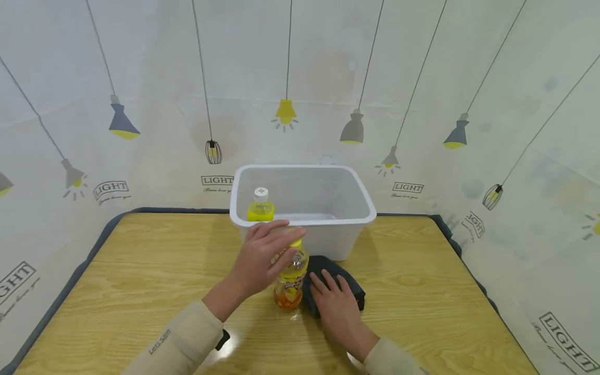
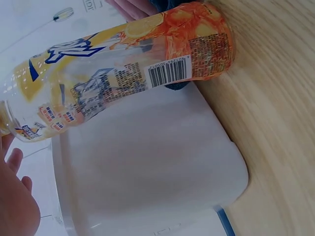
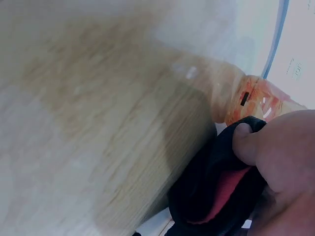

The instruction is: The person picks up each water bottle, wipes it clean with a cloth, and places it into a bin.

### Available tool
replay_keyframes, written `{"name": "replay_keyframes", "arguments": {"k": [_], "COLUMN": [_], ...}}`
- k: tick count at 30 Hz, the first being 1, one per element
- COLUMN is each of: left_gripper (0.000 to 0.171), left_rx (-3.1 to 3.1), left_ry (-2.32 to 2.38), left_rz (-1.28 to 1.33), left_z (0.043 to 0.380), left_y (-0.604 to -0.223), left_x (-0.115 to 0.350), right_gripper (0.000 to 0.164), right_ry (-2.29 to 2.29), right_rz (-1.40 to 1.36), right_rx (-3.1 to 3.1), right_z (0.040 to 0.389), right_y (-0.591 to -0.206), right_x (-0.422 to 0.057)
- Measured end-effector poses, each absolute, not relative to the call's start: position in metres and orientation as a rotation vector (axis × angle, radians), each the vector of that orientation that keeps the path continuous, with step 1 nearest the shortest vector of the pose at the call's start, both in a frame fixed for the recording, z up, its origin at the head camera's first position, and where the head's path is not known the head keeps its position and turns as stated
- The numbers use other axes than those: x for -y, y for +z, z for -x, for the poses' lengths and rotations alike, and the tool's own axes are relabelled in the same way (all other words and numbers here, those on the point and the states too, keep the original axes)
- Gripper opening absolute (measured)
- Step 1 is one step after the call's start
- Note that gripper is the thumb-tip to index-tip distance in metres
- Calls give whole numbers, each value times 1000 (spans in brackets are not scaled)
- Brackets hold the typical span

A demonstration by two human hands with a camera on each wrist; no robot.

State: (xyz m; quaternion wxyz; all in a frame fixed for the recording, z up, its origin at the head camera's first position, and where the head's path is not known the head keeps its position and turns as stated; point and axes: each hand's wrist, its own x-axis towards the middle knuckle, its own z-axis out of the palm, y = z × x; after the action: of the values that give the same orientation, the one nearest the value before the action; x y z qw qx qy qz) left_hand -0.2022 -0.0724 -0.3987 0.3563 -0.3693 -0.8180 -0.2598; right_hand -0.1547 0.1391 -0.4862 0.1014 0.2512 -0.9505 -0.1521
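An orange drink bottle with a yellow cap stands upright on the table, in front of the white bin. My left hand grips its top, with fingers over the cap and the thumb on the near side. The left wrist view shows the bottle's printed label and barcode. Just right of the bottle lies a dark folded cloth item with red inside. My right hand rests on it with fingers spread; its thumb presses the edge in the right wrist view.
Inside the bin, at its left, stands a white-capped bottle of yellow drink. Behind the wooden table and along its sides hangs a pale sheet printed with lamps. A small black piece shows by the left sleeve.
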Motion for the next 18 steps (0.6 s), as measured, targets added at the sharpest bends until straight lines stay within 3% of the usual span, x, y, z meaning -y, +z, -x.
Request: {"name": "replay_keyframes", "arguments": {"k": [8,18], "left_gripper": [32,33], "left_rx": [2104,2098], "left_ry": [-620,-627], "left_rz": [1004,1015], "left_z": [207,206], "left_y": [-391,-387], "left_x": [76,81], "right_gripper": [60,64], "right_ry": [-178,303], "right_rz": [-662,-504], "right_rx": [2887,2836], "right_z": [158,162], "right_y": [-479,-451], "right_x": [-150,-165]}}
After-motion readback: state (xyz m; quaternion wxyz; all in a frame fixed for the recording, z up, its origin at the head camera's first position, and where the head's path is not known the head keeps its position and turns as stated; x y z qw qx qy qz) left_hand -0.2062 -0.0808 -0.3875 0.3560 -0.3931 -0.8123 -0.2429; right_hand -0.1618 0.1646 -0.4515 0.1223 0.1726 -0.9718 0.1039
